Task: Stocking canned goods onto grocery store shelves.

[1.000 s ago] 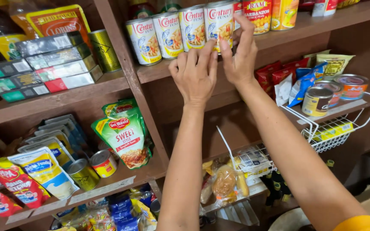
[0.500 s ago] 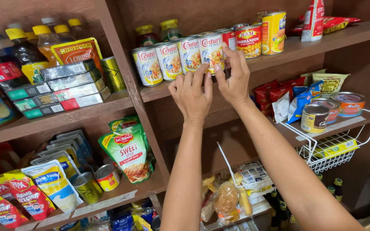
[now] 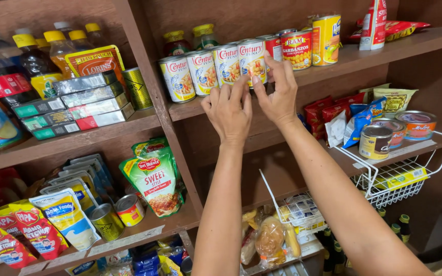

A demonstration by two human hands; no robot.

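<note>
Head view, only view. Both arms raised from the lower edge toward frame centre, at the front edge of a wooden shelf (image 3: 364, 56).

Left hand (image 3: 227, 112): back toward camera, fingers together and extended upward, tips at the shelf edge just below a white-labelled can (image 3: 227, 64). Grip loose, holding nothing; contact with the can not clear.

Right hand (image 3: 278, 94): just right of the left, nearly touching it. Thumb and forefinger pinching the lower part of the next white-labelled tin (image 3: 252, 60), fourth in a row of matching tins, upper centre of frame.

Further right on the same shelf: red-and-yellow can (image 3: 296, 48), tall yellow can (image 3: 326, 39).

Upper left: sauce bottles (image 3: 60, 48) over stacked flat boxes (image 3: 72, 105). Lower left: green pouch (image 3: 154, 179), two small cans (image 3: 118, 214). Right of frame: white wire rack (image 3: 410, 176) carrying short tins (image 3: 375, 142).
</note>
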